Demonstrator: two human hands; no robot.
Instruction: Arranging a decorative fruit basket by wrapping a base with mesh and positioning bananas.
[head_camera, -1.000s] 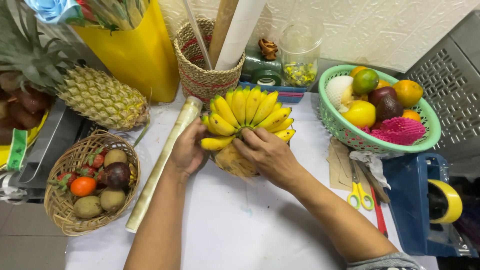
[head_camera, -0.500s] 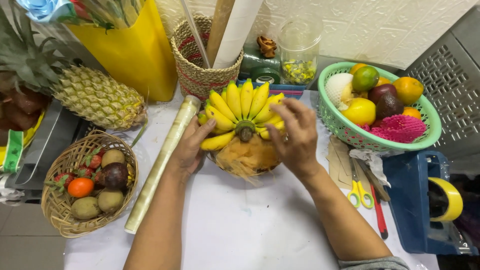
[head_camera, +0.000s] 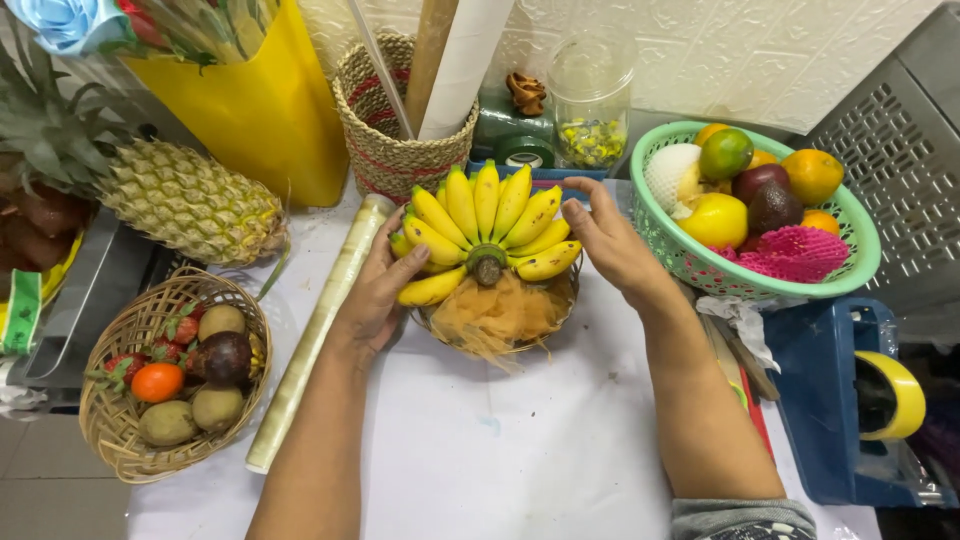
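a white table (head_camera: 520, 450) is seen from above, and most of it is taken up by fruit and containers. at ten o'clock a pineapple (head_camera: 185, 200) is laid on its side, with a yellow bag (head_camera: 260, 115) stood behind it at eleven o'clock. at two o'clock a green basket (head_camera: 700, 265) is filled with mixed fruit, and a blue tape dispenser (head_camera: 850, 400) is set at four o'clock. a wicker bowl (head_camera: 110, 430) with small fruit is placed at eight o'clock. a woven holder (head_camera: 390, 150) with rolls stood in it is found at twelve o'clock, and a clear jar (head_camera: 592, 100) is set just to its right. a long pale roll (head_camera: 320, 325) is laid on the table from near the centre down towards seven o'clock. at the centre a bunch of bananas (head_camera: 490, 235) is fanned out over a small basket (head_camera: 495, 315) padded with orange-yellow shredded filler. the bunch is held at its nine o'clock side by the left hand (head_camera: 375, 295), with the thumb pressed against the lowest banana. the right hand (head_camera: 610, 245) is kept open at the three o'clock side of the bunch, its fingertips touching the outer bananas; nothing is gripped by it.
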